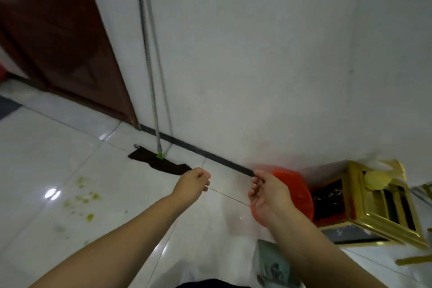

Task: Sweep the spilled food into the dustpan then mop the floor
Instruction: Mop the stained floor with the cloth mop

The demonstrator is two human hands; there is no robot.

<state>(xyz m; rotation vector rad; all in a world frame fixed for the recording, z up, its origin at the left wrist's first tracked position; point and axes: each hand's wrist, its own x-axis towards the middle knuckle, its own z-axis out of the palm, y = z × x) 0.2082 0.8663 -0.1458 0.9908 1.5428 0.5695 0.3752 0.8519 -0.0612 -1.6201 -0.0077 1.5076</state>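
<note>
Both hands reach forward holding nothing: left hand point(192, 183) loosely curled, right hand point(266, 196) relaxed above the orange dustpan point(297, 188) by the wall. Spilled food point(83, 196) dots the floor's point(46, 147) left side; the mop point(154, 91) leans against the wall.

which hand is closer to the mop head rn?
Left. The left hand is just right of the dark mop head, almost touching its end. The right hand is farther right, over the orange dustpan.
</note>
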